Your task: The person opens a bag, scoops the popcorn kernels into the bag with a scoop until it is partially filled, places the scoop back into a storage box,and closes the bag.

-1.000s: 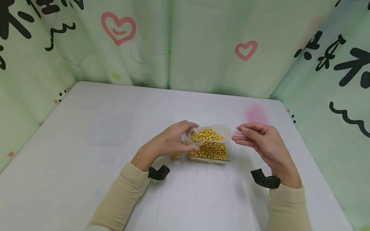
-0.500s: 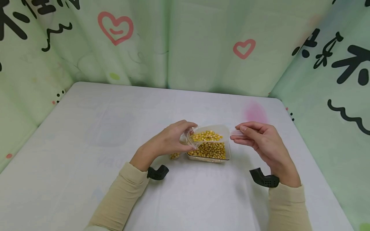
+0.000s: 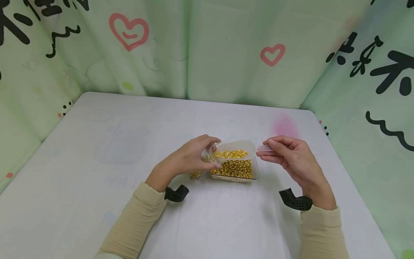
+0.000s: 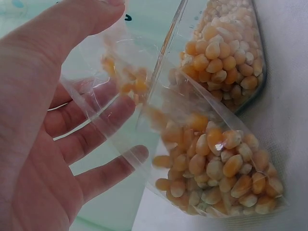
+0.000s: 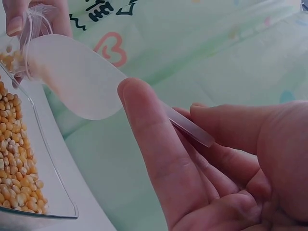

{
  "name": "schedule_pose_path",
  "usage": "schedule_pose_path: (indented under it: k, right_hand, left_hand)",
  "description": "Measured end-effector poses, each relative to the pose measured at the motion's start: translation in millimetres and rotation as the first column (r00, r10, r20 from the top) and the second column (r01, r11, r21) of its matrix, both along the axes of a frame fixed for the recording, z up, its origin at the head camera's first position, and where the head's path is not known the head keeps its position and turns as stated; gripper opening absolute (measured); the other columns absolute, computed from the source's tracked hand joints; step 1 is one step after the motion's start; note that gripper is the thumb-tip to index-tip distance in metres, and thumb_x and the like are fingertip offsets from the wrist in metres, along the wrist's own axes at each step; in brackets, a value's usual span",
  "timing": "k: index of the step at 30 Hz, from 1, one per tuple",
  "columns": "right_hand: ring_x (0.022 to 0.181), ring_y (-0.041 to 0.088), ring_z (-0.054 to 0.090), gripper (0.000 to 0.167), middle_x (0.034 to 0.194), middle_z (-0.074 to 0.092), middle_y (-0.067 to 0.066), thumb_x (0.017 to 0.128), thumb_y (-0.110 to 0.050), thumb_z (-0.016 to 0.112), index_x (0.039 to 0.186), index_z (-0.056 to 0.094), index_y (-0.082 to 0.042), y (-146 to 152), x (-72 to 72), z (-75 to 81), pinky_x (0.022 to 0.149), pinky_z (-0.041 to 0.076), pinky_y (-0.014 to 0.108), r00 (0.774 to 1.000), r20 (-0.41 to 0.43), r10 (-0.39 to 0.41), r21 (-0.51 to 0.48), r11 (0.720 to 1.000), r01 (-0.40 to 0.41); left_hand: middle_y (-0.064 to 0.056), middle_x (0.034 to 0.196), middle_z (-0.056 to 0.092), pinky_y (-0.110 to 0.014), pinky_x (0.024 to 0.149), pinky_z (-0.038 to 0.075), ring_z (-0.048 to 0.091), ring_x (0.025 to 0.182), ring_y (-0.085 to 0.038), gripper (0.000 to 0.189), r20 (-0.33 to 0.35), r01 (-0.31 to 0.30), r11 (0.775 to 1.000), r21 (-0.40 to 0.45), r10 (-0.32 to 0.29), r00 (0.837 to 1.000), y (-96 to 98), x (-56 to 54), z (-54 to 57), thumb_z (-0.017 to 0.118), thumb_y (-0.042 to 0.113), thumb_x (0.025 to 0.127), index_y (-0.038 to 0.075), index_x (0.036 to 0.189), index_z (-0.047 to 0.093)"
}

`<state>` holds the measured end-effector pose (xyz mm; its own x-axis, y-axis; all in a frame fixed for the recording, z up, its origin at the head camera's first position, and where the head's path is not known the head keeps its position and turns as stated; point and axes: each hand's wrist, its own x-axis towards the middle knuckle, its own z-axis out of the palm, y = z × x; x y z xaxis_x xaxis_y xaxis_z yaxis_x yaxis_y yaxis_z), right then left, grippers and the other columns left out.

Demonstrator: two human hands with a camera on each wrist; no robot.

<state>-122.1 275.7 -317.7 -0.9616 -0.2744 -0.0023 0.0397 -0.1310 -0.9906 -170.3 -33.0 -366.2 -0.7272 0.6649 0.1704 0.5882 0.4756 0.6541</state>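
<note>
My left hand (image 3: 197, 154) holds the mouth of a clear plastic bag (image 4: 144, 130) spread between thumb and fingers. Yellow corn kernels (image 4: 216, 168) fill the bag's lower part. Between the thumb and fingers of my right hand (image 3: 289, 154) is the handle of a translucent white scoop (image 5: 79, 79). Its front end sits inside the bag's mouth, and some kernels (image 3: 231, 154) lie in it toward that end. Under the scoop stands a clear rectangular container (image 5: 57, 178) with many more kernels. In the left wrist view, a few blurred kernels show in the bag's neck.
A white cloth-covered table (image 3: 129, 144) carries the container and the bag's lower end. Green curtains (image 3: 223, 54) with hearts and black writing rise along the back and both sides. Black camera mounts (image 3: 295, 199) sit on both wrists.
The kernel pile in the scoop has shrunk and lies lower, close to the bag's mouth. Both hands keep nearly the same place, with a slight shift of the whole head view.
</note>
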Motion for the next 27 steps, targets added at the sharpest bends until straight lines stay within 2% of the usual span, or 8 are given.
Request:
schedule_pose_path:
  k: [7,16,27]
  right_hand:
    - [0.093,0.025,0.075,0.018,0.101,0.075,0.01,0.099,-0.005,0.056,0.111,0.067,0.004,-0.7,1.5,3.6,0.085,0.056,0.036,1.0,0.004,0.014,-0.009,1.0,-0.014]
    - [0.095,0.027,0.075,0.018,0.103,0.075,0.012,0.099,0.002,0.053,0.112,0.065,0.007,-0.4,3.8,6.7,0.087,0.056,0.037,0.997,-0.034,0.062,-0.035,0.997,-0.063]
    - [0.093,0.026,0.075,0.019,0.102,0.076,0.014,0.099,0.003,0.052,0.112,0.064,0.008,2.8,5.4,7.9,0.086,0.056,0.037,0.996,-0.072,0.051,-0.017,0.998,-0.053]
  left_hand:
    - [0.002,0.108,0.058,-0.035,0.095,0.05,0.057,0.104,-0.014,0.067,0.01,0.002,1.0,0.013,-0.002,1.0,0.5,-0.3,0.8,0.078,0.029,0.084,0.009,0.141,0.05]
    - [0.0,0.111,0.059,-0.035,0.095,0.05,0.057,0.105,-0.014,0.067,0.009,0.01,1.0,0.015,-0.01,1.0,0.3,-0.9,0.6,0.078,0.027,0.084,0.009,0.141,0.049]
    - [0.001,0.112,0.059,-0.035,0.093,0.051,0.057,0.105,-0.014,0.066,0.011,0.0,1.0,0.017,0.0,1.0,-0.4,0.0,-0.3,0.078,0.027,0.084,0.011,0.142,0.05]
